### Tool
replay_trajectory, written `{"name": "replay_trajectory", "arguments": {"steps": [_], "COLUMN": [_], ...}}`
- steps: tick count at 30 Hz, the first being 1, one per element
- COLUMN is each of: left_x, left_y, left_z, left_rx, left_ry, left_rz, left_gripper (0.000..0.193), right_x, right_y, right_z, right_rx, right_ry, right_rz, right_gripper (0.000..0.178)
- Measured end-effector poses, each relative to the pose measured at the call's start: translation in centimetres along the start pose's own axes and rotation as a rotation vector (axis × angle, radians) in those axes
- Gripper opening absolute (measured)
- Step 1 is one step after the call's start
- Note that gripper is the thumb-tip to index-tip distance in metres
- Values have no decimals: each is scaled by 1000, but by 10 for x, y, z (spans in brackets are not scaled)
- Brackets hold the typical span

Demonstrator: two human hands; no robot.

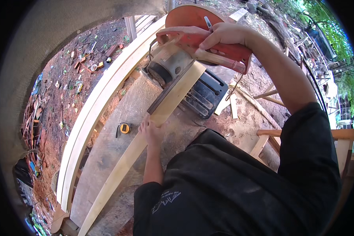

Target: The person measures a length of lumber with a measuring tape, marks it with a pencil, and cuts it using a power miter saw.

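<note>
My left hand grips a long pale wooden board, with the fingers over its far edge. The board's far part lies along the dark fence of a chop saw, above its slotted dark base. At the top, my right hand is closed around the handle of the saw's red upper arm. A slim pen-like thing sticks up beside its fingers. A round reddish guard or disc shows beyond the arm. The arm hides the blade's lower part and the board's far end.
A yellow and black tape measure lies on the worn worktop left of my left hand. Long pale beams run along the worktop's far left side. Wood offcuts and a wooden frame are at right. Litter covers the ground.
</note>
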State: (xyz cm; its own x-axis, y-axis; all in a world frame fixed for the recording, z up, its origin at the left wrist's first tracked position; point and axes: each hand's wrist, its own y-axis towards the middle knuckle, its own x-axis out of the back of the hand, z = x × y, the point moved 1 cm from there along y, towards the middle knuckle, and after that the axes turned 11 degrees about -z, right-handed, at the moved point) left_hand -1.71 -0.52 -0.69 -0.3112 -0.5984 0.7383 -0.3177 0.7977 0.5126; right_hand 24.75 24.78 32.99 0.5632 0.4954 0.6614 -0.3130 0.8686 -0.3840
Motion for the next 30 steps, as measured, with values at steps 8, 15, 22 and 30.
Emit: {"name": "replay_trajectory", "arguments": {"steps": [8, 15, 22, 30], "left_x": [1, 9, 13, 12], "left_y": [-3, 1, -1, -6], "left_z": [-3, -14, -20, -29], "left_rx": [35, 74, 127, 224], "left_ry": [48, 61, 28, 127], "left_rz": [23, -13, -9, 76], "left_gripper": [52, 50, 51, 66], "right_x": [-7, -11, -15, -23], "right_y": [-8, -5, 1, -17], "right_z": [-14, -33, -49, -54], "right_rx": [47, 30, 69, 128], "right_ry": [-50, -86, -5, 93], "right_rz": [-25, -28, 6, -29], "right_gripper": [46, 46, 45, 46]}}
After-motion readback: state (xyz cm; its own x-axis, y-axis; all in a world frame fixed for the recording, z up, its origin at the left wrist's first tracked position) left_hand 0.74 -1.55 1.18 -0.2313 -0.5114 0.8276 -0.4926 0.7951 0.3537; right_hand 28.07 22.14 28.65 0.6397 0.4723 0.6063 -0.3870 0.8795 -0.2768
